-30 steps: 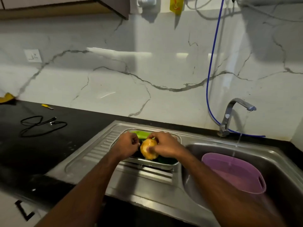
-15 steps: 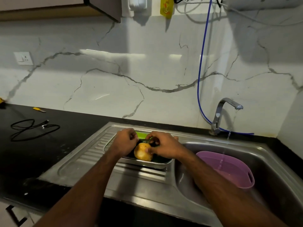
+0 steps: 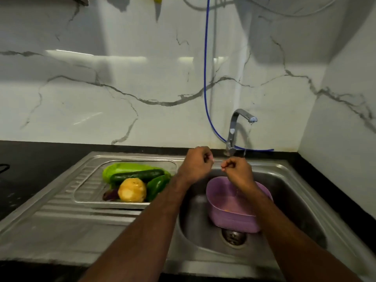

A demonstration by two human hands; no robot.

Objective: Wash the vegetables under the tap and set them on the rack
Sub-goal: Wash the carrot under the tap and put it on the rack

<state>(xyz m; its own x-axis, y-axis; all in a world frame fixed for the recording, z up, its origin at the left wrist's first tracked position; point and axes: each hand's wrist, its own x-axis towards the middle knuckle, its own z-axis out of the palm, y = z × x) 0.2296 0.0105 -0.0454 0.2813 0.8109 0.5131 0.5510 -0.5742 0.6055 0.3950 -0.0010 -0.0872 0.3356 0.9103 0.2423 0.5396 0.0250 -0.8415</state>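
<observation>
The vegetables lie together in a steel tray (image 3: 89,192) that sits on the draining board of the sink (image 3: 67,224), to the left of the basin; the cucumber (image 3: 138,175) lies with its long axis running left to right, its right end tilted a little toward the wall, resting against a pale green leafy vegetable (image 3: 120,168) behind it; the green pepper (image 3: 157,186) points from near-left to far-right, just beside the round yellow vegetable (image 3: 132,190) (peeled or cut on its near face, by the look of it); a dark purple piece (image 3: 110,195) shows at the yellow one's left, too dim to name. The left hand (image 3: 195,164) is held over the rim between tray and basin, fingers curled in, nothing visible in it; the right hand (image 3: 238,169) hangs above the purple tub (image 3: 234,214), fingers likewise curled, thumb meeting fingertips, and whether anything is pinched there cannot be told. A thin stream falls from the tap (image 3: 236,127) past the right hand into the tub; the two hands are near each other, not touching.
</observation>
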